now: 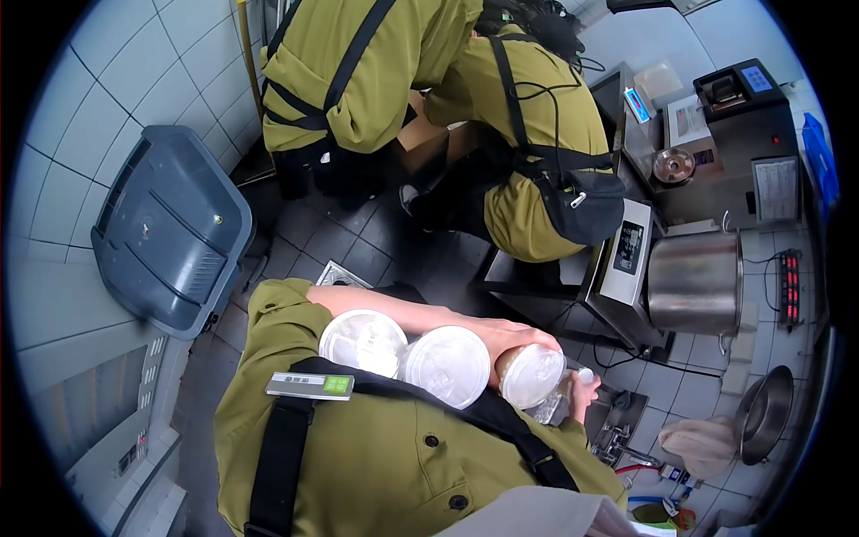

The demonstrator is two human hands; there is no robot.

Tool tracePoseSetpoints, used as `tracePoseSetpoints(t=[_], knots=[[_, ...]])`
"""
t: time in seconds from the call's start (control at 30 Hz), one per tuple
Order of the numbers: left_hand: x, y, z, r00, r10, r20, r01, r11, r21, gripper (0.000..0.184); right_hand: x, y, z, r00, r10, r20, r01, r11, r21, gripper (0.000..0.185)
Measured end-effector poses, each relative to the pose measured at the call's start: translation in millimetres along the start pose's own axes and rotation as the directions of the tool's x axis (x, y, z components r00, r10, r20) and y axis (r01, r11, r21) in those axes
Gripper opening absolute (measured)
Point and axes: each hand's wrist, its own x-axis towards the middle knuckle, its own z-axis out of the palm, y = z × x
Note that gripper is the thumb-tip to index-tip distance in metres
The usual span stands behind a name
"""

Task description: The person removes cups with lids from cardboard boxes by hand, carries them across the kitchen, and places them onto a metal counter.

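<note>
Three round tubs with translucent white lids are lined up against my chest: a left tub (362,345), a middle tub (447,367) and a right tub (533,376). My left forearm runs along their far side. The fingers of my left hand (514,337) curl round the right tub, whose side looks brownish. Beyond it, my right hand (586,394) is closed on a clear plastic item with a small white round top (586,376). Crinkled clear plastic (546,409) shows between that hand and the right tub; its kind cannot be made out.
Two people in olive uniforms, one standing bent (358,72) and one crouching (537,116), are at a cardboard box (420,139). A grey lidded bin (174,233) stands left. To the right are a steel pot (695,279), a control panel (629,246) and a sink tap (617,443).
</note>
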Motion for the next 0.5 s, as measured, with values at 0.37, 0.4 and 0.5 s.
tracePoseSetpoints(t=[0.37,0.4,0.5], knots=[[2.0,-3.5,2.7,1.0,0.02,0.013,-0.02,1.0,-0.004,0.094,-1.7,0.2,-1.3,1.0,0.002,0.014,-0.002,1.0,0.009,0.092],[2.3,-2.5,2.8,1.0,0.016,0.016,-0.016,1.0,-0.007,0.094,-2.2,-0.2,-1.4,1.0,0.0,0.012,0.0,1.0,0.011,0.092],[2.9,-3.4,2.2,0.999,0.019,0.027,-0.019,1.0,-0.012,0.094,-1.0,0.9,-0.7,1.0,-0.001,0.016,0.0,1.0,0.019,0.093]])
